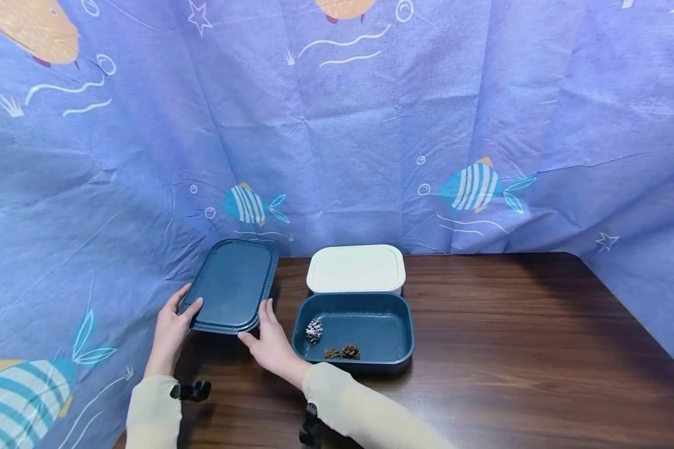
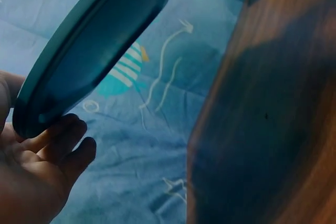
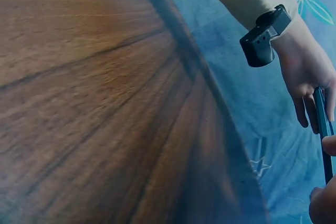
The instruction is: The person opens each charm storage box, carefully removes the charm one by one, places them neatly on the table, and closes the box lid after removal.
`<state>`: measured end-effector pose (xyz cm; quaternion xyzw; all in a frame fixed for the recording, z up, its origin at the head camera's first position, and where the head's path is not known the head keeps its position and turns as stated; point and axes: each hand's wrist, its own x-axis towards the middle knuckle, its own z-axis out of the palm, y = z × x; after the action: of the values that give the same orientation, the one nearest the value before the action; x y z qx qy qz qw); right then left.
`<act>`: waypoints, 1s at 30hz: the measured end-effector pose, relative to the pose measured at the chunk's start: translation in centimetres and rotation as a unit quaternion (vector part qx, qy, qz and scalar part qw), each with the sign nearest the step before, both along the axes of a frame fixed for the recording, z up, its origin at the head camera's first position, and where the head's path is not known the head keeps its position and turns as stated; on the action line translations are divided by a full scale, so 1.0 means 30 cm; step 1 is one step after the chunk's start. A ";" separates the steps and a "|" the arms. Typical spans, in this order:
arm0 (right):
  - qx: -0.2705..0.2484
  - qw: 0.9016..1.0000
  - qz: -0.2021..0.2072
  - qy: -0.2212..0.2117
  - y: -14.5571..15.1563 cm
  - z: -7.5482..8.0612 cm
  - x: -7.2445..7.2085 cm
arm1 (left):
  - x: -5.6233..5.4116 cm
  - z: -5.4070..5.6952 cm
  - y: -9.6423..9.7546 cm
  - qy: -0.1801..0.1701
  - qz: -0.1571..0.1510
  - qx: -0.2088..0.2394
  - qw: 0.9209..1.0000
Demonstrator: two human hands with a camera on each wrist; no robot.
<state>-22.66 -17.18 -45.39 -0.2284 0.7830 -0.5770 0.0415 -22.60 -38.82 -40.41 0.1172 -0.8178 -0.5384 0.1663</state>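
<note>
A dark blue rectangular lid point(image 1: 233, 284) is held up above the left side of the table, tilted. My left hand point(image 1: 171, 324) grips its near left corner, thumb on top and fingers beneath, as the left wrist view shows the lid point(image 2: 79, 51) from below. My right hand point(image 1: 272, 343) pinches the near right corner. To the right stands a dark blue open box point(image 1: 379, 333). Inside it lie a white-tipped pine cone point(image 1: 314, 331) at the left wall and a brown pine cone point(image 1: 351, 352) beside a smaller brown piece point(image 1: 332, 353) near the front wall.
Behind the blue box stands a white box with its lid on point(image 1: 356, 268). The brown wooden table point(image 1: 511, 349) reaches far to the right. A blue curtain with fish prints point(image 1: 342, 125) hangs along the back and left edges. Black cameras are strapped to both wrists.
</note>
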 end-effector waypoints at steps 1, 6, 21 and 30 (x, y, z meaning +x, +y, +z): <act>0.005 1.000 0.001 0.001 -0.001 -0.009 0.002 | 0.002 -0.006 -0.004 -0.004 -0.002 -0.008 1.000; 0.024 1.000 0.010 -0.016 -0.007 -0.054 0.011 | 0.009 -0.035 -0.021 -0.030 -0.017 -0.040 0.999; 0.042 0.998 0.016 -0.050 0.005 -0.120 0.000 | -0.006 -0.122 -0.061 -0.127 -0.076 -0.073 0.986; 0.049 0.997 0.020 -0.049 0.011 -0.155 -0.033 | -0.018 -0.151 -0.058 -0.154 -0.083 -0.100 0.979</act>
<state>-23.65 -16.84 -50.04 -0.2136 0.8026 -0.5475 0.1023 -23.16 -40.56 -44.93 0.1133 -0.8904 -0.4409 0.0040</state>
